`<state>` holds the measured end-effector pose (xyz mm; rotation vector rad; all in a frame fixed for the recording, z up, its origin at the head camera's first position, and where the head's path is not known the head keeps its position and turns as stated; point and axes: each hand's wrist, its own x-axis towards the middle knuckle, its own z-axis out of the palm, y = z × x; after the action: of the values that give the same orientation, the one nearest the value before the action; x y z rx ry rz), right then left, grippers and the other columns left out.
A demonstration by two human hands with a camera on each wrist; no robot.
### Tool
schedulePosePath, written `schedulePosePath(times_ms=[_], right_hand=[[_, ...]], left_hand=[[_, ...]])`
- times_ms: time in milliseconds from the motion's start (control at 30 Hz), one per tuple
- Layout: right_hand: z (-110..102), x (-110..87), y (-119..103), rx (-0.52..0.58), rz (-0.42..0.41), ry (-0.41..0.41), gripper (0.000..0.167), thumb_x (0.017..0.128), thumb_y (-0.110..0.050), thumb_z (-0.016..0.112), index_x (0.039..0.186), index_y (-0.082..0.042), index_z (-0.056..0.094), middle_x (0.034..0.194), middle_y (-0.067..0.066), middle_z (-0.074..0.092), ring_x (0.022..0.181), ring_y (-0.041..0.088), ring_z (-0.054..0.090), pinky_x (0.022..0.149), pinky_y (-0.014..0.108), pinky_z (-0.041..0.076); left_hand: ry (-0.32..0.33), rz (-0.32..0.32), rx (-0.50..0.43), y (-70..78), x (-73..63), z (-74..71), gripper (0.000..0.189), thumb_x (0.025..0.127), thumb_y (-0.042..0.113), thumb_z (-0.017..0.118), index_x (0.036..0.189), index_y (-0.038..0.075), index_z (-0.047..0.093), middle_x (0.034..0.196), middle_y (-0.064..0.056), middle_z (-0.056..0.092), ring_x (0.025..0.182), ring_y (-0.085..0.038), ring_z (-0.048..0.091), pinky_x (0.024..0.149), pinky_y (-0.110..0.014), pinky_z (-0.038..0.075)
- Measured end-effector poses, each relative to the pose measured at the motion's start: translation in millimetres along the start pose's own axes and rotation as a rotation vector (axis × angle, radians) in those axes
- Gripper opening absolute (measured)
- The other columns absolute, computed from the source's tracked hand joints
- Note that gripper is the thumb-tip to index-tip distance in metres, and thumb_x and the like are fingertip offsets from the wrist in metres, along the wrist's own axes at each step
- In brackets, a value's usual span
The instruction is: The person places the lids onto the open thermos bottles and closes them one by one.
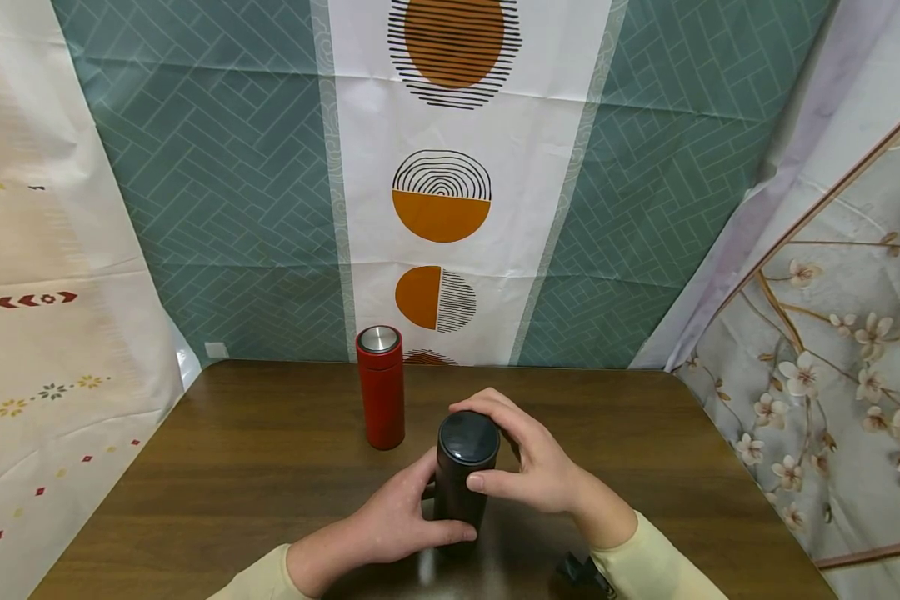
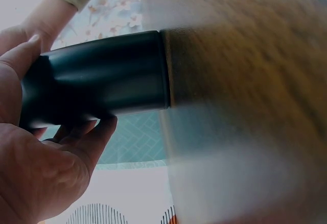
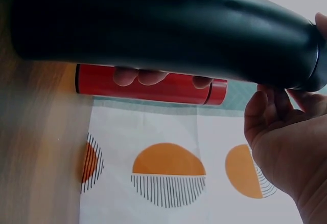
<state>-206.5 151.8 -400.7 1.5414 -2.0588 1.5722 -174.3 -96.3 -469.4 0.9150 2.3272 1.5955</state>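
Note:
A black thermos flask (image 1: pixel 456 498) with a dark, glossy-topped lid (image 1: pixel 468 437) stands upright on the table in front of me. My left hand (image 1: pixel 396 518) grips its body from the left, thumb across the near side. Higher up, my right hand (image 1: pixel 536 467) holds the lid end, its thumb on the near side and fingers round the far edge. In the left wrist view the base of the flask (image 2: pixel 112 75) meets the tabletop. The right wrist view shows the right hand (image 3: pixel 294 147) at the lid seam; whether the lid is loose cannot be seen.
A red thermos flask (image 1: pixel 383 404) with a silver-topped lid stands behind and left of the black one. The wooden table (image 1: pixel 270 450) ends at a patterned cloth backdrop (image 1: pixel 232 167). A small black device (image 1: pixel 587 575) sits by my right sleeve.

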Motion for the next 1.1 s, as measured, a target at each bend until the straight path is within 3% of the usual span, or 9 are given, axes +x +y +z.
schedulePosePath(times_ms=[1100], right_hand=[[0.9, -0.8, -5.3, -0.085, 0.047, 0.066, 0.068, 0.082, -0.017, 0.100, 0.141, -0.016, 0.066, 0.129, 0.004, 0.065, 0.115, 0.024, 0.065, 0.099, 0.038, 0.058]], left_hand=[[-0.005, 0.017, 0.018, 1.1, -1.3, 1.0, 0.086, 0.092, 0.044, 0.094, 0.162, 0.048, 0.043, 0.154, 0.014, 0.061, 0.138, -0.016, 0.061, 0.115, -0.048, 0.051]])
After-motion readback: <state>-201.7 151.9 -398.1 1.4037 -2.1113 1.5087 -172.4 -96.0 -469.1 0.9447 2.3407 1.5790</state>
